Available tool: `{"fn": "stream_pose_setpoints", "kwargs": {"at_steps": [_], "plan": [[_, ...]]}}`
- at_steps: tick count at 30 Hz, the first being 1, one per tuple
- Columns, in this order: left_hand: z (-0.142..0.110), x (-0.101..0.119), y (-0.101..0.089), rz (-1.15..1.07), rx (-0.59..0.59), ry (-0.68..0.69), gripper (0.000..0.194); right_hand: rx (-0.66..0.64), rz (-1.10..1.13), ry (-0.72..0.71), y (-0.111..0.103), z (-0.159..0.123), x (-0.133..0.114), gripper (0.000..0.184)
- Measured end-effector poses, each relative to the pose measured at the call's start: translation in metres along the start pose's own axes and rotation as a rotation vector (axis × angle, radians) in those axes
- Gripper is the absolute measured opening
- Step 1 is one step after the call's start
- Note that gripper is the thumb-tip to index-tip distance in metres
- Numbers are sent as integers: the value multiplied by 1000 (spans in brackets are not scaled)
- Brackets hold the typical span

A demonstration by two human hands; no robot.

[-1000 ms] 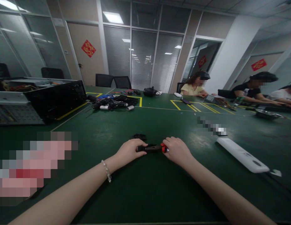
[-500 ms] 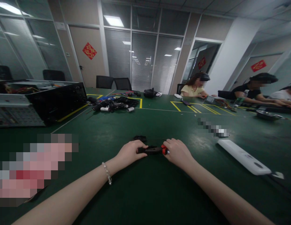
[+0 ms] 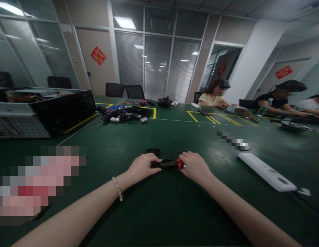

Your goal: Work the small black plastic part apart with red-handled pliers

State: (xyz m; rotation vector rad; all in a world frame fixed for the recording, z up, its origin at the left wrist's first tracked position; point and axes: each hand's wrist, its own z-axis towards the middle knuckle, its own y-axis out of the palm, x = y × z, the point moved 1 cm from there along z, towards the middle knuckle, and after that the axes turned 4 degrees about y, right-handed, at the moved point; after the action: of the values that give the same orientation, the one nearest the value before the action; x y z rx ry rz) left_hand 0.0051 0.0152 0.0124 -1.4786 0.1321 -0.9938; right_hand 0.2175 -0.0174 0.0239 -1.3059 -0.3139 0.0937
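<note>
Near the middle of the green table (image 3: 159,212), my two hands meet over a tool. In my right hand (image 3: 197,168) are the red grips of a pair of pliers (image 3: 172,164), its fingers closed round them. The dark metal jaws point left, toward my left hand (image 3: 142,168). That hand is closed, thumb and fingers pinching a small black piece (image 3: 154,164) at the jaw end; its exact kind is too dark to tell. Just beyond my left fingertips lies another small black object (image 3: 153,151), untouched.
An opened computer case (image 3: 69,113) stands at the left. Black cables and parts (image 3: 126,113) lie heaped farther back. At right are a white power strip (image 3: 267,171), a blurred item (image 3: 239,142) and a metal bowl (image 3: 294,126). Several people sit at the far right.
</note>
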Motion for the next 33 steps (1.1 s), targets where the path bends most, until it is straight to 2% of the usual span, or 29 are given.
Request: {"fn": "stream_pose_setpoints", "kwargs": {"at_steps": [9,15,25,33], "plan": [[1,-6,5,-3,33,25,34,19,-39,-15,-2,0,-1,23],[0,-4,2,-4,40,18,35,-11,16,1,2,1,1,21],[0,-3,2,-11,27,23,35,62,-46,-38,2,0,1,24],[1,-5,3,12,23,33,35,31,19,-12,4,0,2,21]]}}
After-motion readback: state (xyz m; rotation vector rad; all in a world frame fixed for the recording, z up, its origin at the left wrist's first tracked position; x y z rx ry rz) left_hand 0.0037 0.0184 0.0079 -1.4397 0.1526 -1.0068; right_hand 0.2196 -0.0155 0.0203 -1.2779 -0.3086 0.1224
